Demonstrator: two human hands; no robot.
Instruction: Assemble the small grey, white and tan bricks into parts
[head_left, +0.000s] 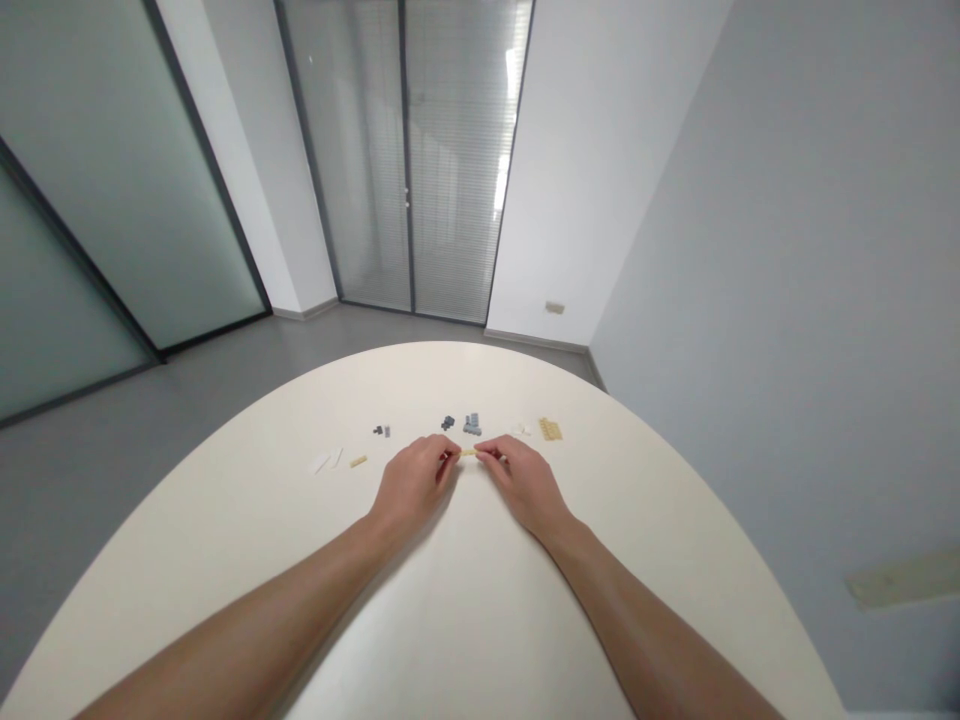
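Between my two hands is a small, thin tan toy building brick (pixel 469 452). My left hand (pixel 420 480) pinches its left end between thumb and fingers. At its right end, my right hand (pixel 521 482) grips it the same way. The fingertips cover both ends, and the studs are too small to make out. Just beyond the hands lie a cluster of dark grey pieces (pixel 448 423) and a cluster of blue-grey pieces (pixel 472 424). Left of my left hand rests another tan brick (pixel 358 461).
On the round white table (pixel 465 620), white strips (pixel 327 460) and small dark pieces (pixel 378 430) lie at the left. Small white pieces (pixel 522 429) and a group of tan bricks (pixel 550 429) lie at the right. The table's curved far edge faces a glass door (pixel 450 170).
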